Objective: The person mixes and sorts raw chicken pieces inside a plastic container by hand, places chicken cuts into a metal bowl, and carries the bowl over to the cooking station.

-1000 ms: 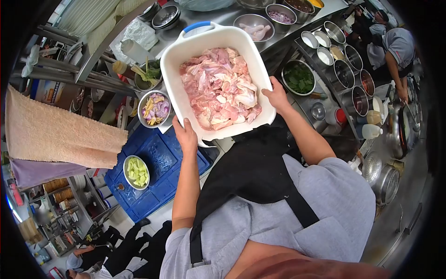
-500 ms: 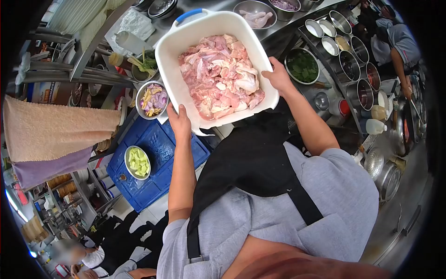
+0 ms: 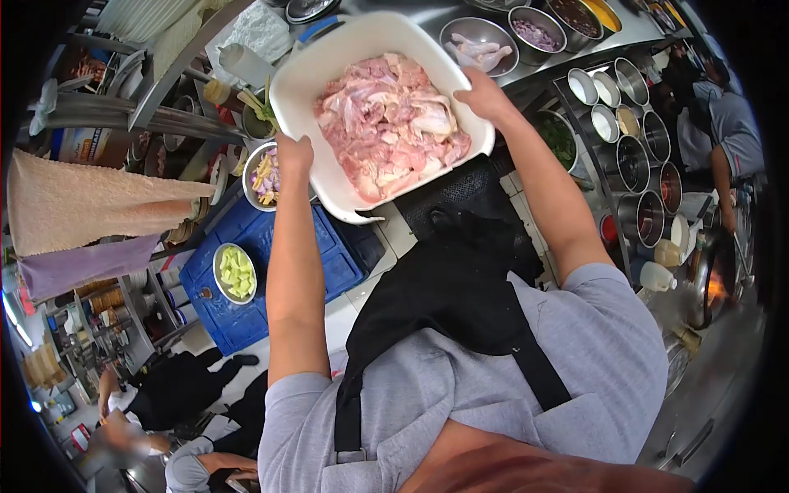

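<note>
Between my two hands is a white plastic tub (image 3: pixel 308 70) with a blue handle end, held up in front of me and slightly tilted. Raw chicken pieces (image 3: pixel 386 123) fill its bottom. My left hand (image 3: pixel 294 154) is closed on the tub's left side, its fingers partly hidden. On the right side, my right hand (image 3: pixel 486 97) grips the rim with the thumb showing. Just behind my left hand stands a metal bowl of chopped purple and yellow pieces (image 3: pixel 265 177), partly covered by the hand.
A blue lidded container (image 3: pixel 304 279) on the left carries a bowl of cut green vegetable (image 3: pixel 236 273). Chicken legs lie in a steel bowl (image 3: pixel 479 47) at the back counter. Several metal pots (image 3: pixel 633 163) line the right, where a co-worker (image 3: pixel 731 123) stands near a flaming wok (image 3: pixel 713 279).
The tub has shifted slightly and my arms reach farther out. My left hand has moved up along the tub's side. A flame now shows in the wok at right.
</note>
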`<state>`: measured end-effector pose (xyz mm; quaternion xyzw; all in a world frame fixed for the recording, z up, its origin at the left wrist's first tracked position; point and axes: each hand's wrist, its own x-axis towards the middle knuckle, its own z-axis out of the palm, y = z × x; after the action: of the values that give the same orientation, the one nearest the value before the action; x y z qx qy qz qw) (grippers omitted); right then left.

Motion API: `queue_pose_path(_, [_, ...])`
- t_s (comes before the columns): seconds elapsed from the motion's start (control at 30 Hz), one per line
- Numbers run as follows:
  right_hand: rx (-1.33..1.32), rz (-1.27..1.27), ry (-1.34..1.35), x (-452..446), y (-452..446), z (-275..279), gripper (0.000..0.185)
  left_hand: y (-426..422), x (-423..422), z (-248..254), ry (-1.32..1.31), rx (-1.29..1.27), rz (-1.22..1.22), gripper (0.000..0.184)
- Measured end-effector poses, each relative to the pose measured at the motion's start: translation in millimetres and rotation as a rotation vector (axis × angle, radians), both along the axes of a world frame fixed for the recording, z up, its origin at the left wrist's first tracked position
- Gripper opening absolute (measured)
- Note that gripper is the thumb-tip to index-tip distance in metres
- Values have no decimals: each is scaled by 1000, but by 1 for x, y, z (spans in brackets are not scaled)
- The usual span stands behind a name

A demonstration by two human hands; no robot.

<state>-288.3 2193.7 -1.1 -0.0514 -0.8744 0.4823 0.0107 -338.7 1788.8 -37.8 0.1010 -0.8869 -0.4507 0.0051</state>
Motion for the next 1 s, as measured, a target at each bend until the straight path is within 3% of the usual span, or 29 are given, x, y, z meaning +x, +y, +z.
queue_pose_path(0.1, [-3, 39, -26, -26, 2, -3, 48, 13, -11, 25, -15, -101, 46, 48])
queue_pose_path(0.33, [-17, 53, -19, -50, 8, -7, 50, -2, -28, -3, 40, -197, 70, 49])
queue_pose_path(1.0, [-137, 45, -79, -36, 5, 3, 50, 5, -15, 11, -35, -282, 109, 51])
